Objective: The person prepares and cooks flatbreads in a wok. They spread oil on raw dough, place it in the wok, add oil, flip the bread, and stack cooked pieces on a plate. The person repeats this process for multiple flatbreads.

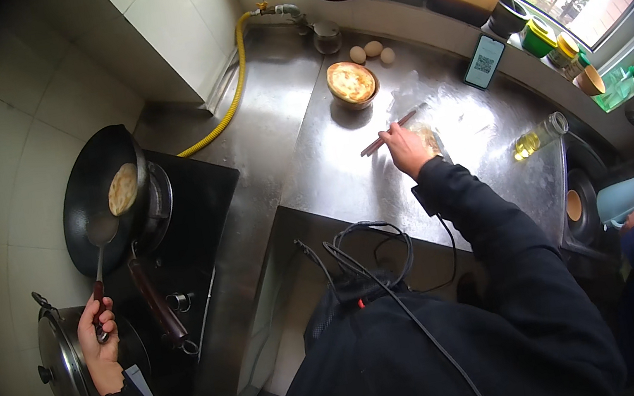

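My left hand (98,329) grips the dark red handle of a metal spatula (103,229). Its blade rests inside a black wok (78,194), just below a browned flatbread (123,189) that lies against the wok's wall. Over the steel counter (310,155), my right hand (409,148) has its fingers around a pair of brown chopsticks (373,147). Partly hidden beside that hand is a pale, flat item (425,136) I cannot make out. Farther back, a browned flatbread (351,81) sits on top of a bowl (363,103).
Several eggs (373,49), a smartphone (484,62) and a glass oil bottle (539,137) are on the counter. A yellow hose (240,94) runs behind the stove (198,199). A lidded pot (63,372) stands left. Another person's hand (632,221) holds a light blue pitcher (618,200).
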